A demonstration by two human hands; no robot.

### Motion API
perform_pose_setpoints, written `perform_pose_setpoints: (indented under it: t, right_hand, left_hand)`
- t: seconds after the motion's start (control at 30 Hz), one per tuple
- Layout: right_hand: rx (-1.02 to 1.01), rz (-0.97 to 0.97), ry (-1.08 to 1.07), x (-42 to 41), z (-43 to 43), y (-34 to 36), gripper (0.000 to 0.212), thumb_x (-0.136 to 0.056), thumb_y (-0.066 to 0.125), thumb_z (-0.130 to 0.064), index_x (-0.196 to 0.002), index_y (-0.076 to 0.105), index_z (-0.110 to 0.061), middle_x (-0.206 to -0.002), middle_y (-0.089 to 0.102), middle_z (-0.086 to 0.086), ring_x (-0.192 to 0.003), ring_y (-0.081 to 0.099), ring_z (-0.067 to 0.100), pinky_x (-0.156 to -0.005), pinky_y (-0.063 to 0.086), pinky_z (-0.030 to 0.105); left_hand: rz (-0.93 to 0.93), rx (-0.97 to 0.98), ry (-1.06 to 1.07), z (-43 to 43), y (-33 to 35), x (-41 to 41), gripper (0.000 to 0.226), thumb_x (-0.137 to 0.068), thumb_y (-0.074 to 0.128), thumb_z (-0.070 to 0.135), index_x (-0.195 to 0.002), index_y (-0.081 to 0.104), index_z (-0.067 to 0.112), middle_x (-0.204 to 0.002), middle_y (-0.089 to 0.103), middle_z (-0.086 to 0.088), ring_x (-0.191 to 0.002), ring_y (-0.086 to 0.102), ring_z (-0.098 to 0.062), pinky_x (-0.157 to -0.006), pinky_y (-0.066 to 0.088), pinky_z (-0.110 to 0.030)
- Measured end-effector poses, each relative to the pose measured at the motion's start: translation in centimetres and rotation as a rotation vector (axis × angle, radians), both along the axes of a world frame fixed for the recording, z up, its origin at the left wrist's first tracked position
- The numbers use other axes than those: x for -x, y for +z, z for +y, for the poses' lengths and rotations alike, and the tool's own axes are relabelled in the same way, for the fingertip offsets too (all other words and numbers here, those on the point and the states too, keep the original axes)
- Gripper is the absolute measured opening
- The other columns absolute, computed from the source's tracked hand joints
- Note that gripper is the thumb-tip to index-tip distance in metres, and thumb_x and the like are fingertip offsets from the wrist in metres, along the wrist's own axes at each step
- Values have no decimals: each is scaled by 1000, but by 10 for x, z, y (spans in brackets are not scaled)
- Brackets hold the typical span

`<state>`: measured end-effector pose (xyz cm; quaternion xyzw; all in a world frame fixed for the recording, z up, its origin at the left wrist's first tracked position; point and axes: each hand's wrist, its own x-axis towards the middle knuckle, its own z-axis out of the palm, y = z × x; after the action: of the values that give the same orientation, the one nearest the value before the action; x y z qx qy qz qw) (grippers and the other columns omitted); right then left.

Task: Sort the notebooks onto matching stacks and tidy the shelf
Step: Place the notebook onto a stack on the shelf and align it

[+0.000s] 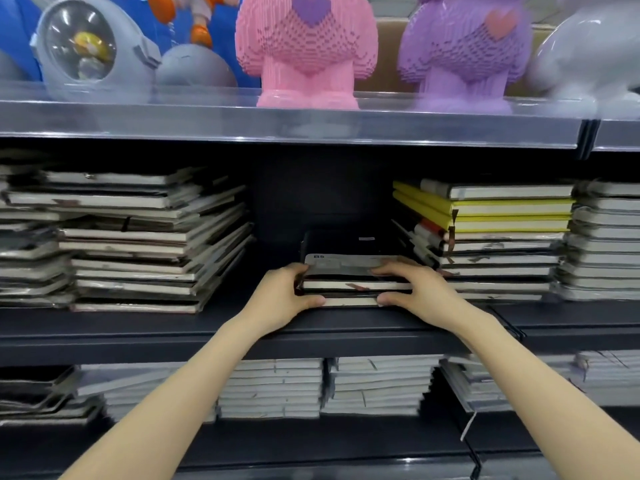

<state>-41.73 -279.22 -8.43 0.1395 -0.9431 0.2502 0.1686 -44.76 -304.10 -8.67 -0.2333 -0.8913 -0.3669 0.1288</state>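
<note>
A short stack of black notebooks [349, 284] is held at both ends on the dark shelf [207, 327], in the gap between a tall stack [145, 244] on the left and a mixed stack [491, 265] on the right. The grip of the left hand [284, 299] is closed on the stack's left end, with fingers curled over the top cover and the thumb pressed against the lowest book's front edge. The grip of the right hand [419, 292] is closed on the right end in the same way.

The step in hand is judged to be the squaring of this stack. It is best done with even pressure from both sides, so that the books are slid as one block and their front edges are brought flush. The stack should be kept flat on the shelf, since the covers look smooth and are likely to slip over one another if tilted.

The notebooks are flat rectangular slabs with dark covers and pale page edges. A pale label marked "B5" is carried on the top one, which appears to be wrapped in glossy film. Yellow notebooks [502, 214] are lodged high in the mixed stack, and the tall stack's layers are skewed. Above, a pink brick figure [304, 50] and a purple brick figure [464, 50], both studded in texture, are stood behind a clear rail.
</note>
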Motion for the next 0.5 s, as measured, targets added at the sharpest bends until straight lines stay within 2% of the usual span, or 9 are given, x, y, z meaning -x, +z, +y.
perform_pose_setpoints:
  t: [0.1,0.17,0.23,0.3,0.4,0.5]
  right_hand:
    - [-3,5,-2,7,0,-1,40,-83,71,-30,-120,57,-36,-132,51,-8,-125,46,11,-98,32,20]
    - [-33,34,-39,9,-2,-4,40,-85,69,-31,-123,56,-34,-132,50,-5,-123,47,15,-98,38,26]
    - [-116,84,-108,10,-5,-8,40,-87,66,-34,-125,54,-34,-132,50,-2,-121,49,19,-95,44,35]
    - [-182,116,-154,11,-7,-10,40,-88,63,-36,-127,52,-33,-132,50,0,-120,50,22,-91,47,38]
    - [-134,80,-108,13,-8,-10,40,-88,64,-31,-127,53,-30,-132,50,4,-123,47,24,-98,43,38]
    - [-92,35,-53,14,-6,-7,41,-88,65,-27,-128,54,-28,-136,49,4,-128,43,23,-103,34,29]
  left_hand:
    - [0,-26,26,3,-1,7,58,-75,80,24,-126,56,12,-113,64,3,-98,53,-3,-74,37,-3]
    - [-2,-23,47,5,-2,9,55,-75,80,24,-123,57,12,-110,63,4,-96,54,-4,-76,37,-9]
    - [3,-18,56,8,-3,11,52,-75,79,25,-120,58,12,-111,66,0,-96,57,-7,-74,38,-9]
    - [8,-5,68,9,-4,11,52,-76,79,27,-121,58,11,-112,67,-2,-99,60,-11,-77,40,-11]
    - [18,5,93,9,-5,10,54,-76,78,29,-122,58,10,-114,66,-4,-104,61,-16,-84,43,-18]
    - [26,-3,124,9,-4,7,53,-75,79,28,-120,59,9,-112,66,-6,-103,61,-18,-85,45,-22]
